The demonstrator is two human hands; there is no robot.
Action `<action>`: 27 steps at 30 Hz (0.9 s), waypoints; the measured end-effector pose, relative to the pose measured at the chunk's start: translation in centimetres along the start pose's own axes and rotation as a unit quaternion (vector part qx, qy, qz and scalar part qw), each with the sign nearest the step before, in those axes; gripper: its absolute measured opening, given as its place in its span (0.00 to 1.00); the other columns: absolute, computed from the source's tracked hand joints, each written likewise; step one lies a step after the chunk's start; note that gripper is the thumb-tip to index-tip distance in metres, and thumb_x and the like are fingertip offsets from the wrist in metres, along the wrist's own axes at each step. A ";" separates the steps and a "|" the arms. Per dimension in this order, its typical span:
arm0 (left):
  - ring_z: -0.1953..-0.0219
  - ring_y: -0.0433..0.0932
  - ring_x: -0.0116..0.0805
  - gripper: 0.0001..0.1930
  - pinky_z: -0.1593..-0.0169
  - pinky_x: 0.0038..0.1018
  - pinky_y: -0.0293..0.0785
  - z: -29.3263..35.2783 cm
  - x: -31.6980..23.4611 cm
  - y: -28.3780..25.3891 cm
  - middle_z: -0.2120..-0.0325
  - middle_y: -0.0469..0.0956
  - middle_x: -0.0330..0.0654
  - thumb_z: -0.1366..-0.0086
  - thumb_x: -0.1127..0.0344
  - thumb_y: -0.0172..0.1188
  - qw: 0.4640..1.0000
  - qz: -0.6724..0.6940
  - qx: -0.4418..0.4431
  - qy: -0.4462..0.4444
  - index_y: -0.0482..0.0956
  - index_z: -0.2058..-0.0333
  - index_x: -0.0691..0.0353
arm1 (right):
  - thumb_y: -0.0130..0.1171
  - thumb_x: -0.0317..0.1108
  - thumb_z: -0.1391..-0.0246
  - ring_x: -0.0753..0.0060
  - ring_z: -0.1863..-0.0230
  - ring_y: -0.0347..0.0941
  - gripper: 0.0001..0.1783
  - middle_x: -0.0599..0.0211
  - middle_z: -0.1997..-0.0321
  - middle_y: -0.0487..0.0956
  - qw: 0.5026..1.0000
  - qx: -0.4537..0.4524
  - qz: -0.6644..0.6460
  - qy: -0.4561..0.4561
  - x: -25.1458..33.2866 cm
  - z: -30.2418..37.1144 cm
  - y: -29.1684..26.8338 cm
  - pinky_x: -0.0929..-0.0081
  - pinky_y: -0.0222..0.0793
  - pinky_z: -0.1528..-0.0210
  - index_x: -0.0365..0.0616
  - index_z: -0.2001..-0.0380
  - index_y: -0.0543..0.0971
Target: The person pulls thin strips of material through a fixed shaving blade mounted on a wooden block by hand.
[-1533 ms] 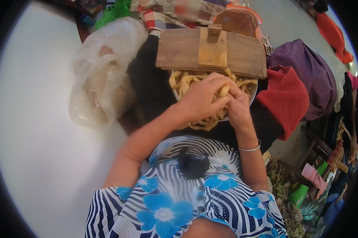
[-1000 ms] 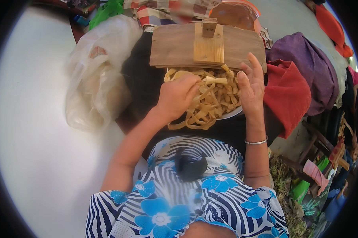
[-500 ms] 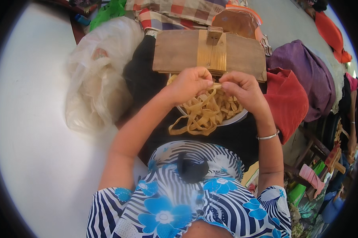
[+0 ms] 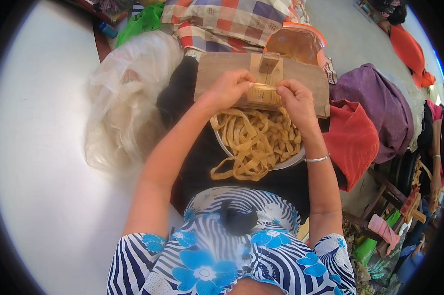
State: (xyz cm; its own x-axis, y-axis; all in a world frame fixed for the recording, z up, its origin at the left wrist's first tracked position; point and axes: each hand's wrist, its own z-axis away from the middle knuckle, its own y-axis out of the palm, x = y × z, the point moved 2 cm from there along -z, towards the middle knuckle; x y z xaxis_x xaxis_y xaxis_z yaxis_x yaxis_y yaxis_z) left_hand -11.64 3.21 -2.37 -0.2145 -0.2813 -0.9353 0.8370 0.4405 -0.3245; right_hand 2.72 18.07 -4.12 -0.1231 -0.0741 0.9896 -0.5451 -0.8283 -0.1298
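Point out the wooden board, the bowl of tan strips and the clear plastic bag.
wooden board (image 4: 217, 73), head view, bare left part of its top face.
bowl of tan strips (image 4: 291, 160), head view, white rim at lower right.
clear plastic bag (image 4: 128, 98), head view, middle of its crumpled body.

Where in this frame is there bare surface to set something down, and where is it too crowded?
The pale floor left of the clear plastic bag is bare. It is crowded around the wooden board, where the left hand and right hand pinch a strip above the bowl, hemmed in by red cloth and purple bundle.
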 end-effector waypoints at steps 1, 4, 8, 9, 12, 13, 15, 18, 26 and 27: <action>0.70 0.73 0.26 0.07 0.65 0.26 0.70 -0.2 -0.2 -0.1 0.75 0.77 0.40 0.36 0.69 0.54 1.000 -0.016 -0.015 0.000 0.76 0.64 0.68 | 0.57 0.29 0.44 0.84 0.76 0.66 0.06 0.75 0.77 0.73 0.999 -0.013 0.024 -0.031 -0.4 -0.3 0.3 0.83 0.62 0.73 0.37 0.67 0.79; 0.70 0.75 0.28 0.08 0.64 0.28 0.71 -0.8 0.4 0.2 0.74 0.78 0.43 0.37 0.68 0.56 0.992 -0.101 -0.072 0.019 0.76 0.66 0.68 | 0.55 0.29 0.46 0.69 0.74 0.71 0.07 0.63 0.75 0.76 0.984 -0.036 0.132 -0.113 -1.3 -0.8 0.7 0.73 0.67 0.70 0.38 0.67 0.79; 0.72 0.74 0.28 0.09 0.66 0.28 0.70 -1.0 4.2 -0.4 0.77 0.76 0.45 0.39 0.67 0.58 0.970 -0.199 -0.129 0.058 0.77 0.68 0.68 | 0.57 0.28 0.48 0.58 0.70 0.73 0.05 0.57 0.70 0.78 0.959 -0.060 0.256 -0.104 -1.4 0.4 -0.3 0.67 0.68 0.63 0.40 0.68 0.79; 0.74 0.74 0.28 0.09 0.66 0.28 0.70 -0.5 3.9 -0.5 0.78 0.76 0.45 0.39 0.66 0.58 0.972 -0.193 -0.125 0.057 0.77 0.69 0.68 | 0.57 0.28 0.48 0.56 0.69 0.73 0.05 0.57 0.69 0.78 0.934 -0.086 0.303 -0.166 -0.6 1.0 -0.7 0.65 0.68 0.62 0.40 0.68 0.79; 0.77 0.72 0.28 0.08 0.69 0.28 0.70 1.8 0.8 1.5 0.81 0.75 0.43 0.38 0.68 0.56 0.995 -0.045 -0.050 -0.074 0.77 0.69 0.67 | 0.57 0.29 0.48 0.52 0.68 0.73 0.04 0.57 0.69 0.78 0.869 -0.142 0.374 -0.292 2.2 3.5 -1.1 0.63 0.67 0.59 0.41 0.69 0.79; 0.78 0.71 0.28 0.08 0.70 0.28 0.69 2.2 0.2 2.6 0.81 0.74 0.43 0.38 0.68 0.55 0.997 0.008 -0.033 -0.067 0.77 0.69 0.67 | 0.57 0.30 0.48 0.52 0.68 0.72 0.04 0.58 0.70 0.77 0.870 -0.152 0.355 -0.307 3.2 4.0 0.0 0.62 0.67 0.59 0.42 0.70 0.78; 0.79 0.70 0.27 0.07 0.71 0.27 0.69 3.2 -1.1 4.9 0.81 0.74 0.42 0.37 0.69 0.54 0.992 0.112 -0.003 -0.053 0.77 0.69 0.67 | 0.58 0.31 0.48 0.52 0.70 0.72 0.03 0.60 0.72 0.76 0.874 -0.141 0.339 -0.319 3.8 4.6 1.3 0.62 0.67 0.61 0.43 0.71 0.78; 0.76 0.73 0.32 0.10 0.69 0.31 0.70 4.3 -3.6 5.0 0.79 0.75 0.46 0.35 0.65 0.53 0.997 0.071 0.034 -0.004 0.77 0.68 0.67 | 0.57 0.32 0.47 0.50 0.72 0.71 0.04 0.61 0.76 0.75 0.865 -0.080 0.389 -0.306 3.9 4.6 2.1 0.60 0.66 0.66 0.45 0.74 0.78; 0.68 0.75 0.56 0.11 0.64 0.42 0.71 5.0 -6.8 3.6 0.72 0.77 0.53 0.37 0.61 0.54 0.976 -0.180 -0.029 0.116 0.76 0.67 0.63 | 0.54 0.31 0.43 0.54 0.66 0.74 0.08 0.55 0.70 0.77 0.942 -0.112 0.244 -0.200 5.5 8.0 -1.1 0.66 0.69 0.61 0.37 0.66 0.78; 0.68 0.75 0.56 0.09 0.65 0.41 0.71 4.7 -6.5 4.6 0.72 0.76 0.54 0.37 0.63 0.54 0.979 -0.161 -0.027 0.124 0.75 0.66 0.64 | 0.54 0.31 0.42 0.56 0.65 0.74 0.09 0.55 0.68 0.77 0.931 -0.127 0.249 -0.233 6.1 8.0 -0.5 0.68 0.69 0.60 0.37 0.64 0.78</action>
State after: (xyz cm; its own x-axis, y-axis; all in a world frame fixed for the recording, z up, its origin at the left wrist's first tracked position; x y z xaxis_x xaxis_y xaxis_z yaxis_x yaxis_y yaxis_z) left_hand -4.04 3.07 2.91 -0.5833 -0.2009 -0.7870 0.6797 0.4097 -0.6084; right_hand 8.90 13.62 2.46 -0.0728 -0.6963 0.7140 -0.7029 -0.4720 -0.5321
